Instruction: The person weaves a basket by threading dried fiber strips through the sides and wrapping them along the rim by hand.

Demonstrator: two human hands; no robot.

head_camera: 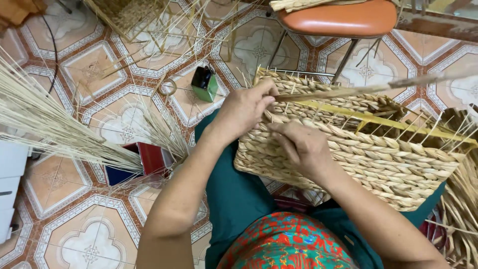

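Pinching a long flat strand [348,91] at the rim of the woven basket [358,154] on the lap, the left hand [244,107] is gripping its near end, its length running rightward, while the right hand [303,147] is pressing closed-fingered against the basket wall.

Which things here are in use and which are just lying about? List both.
In use: woven basket, long fibre strand, left hand, right hand.
Lying about: green box, tape ring, orange stool, straw bundle.
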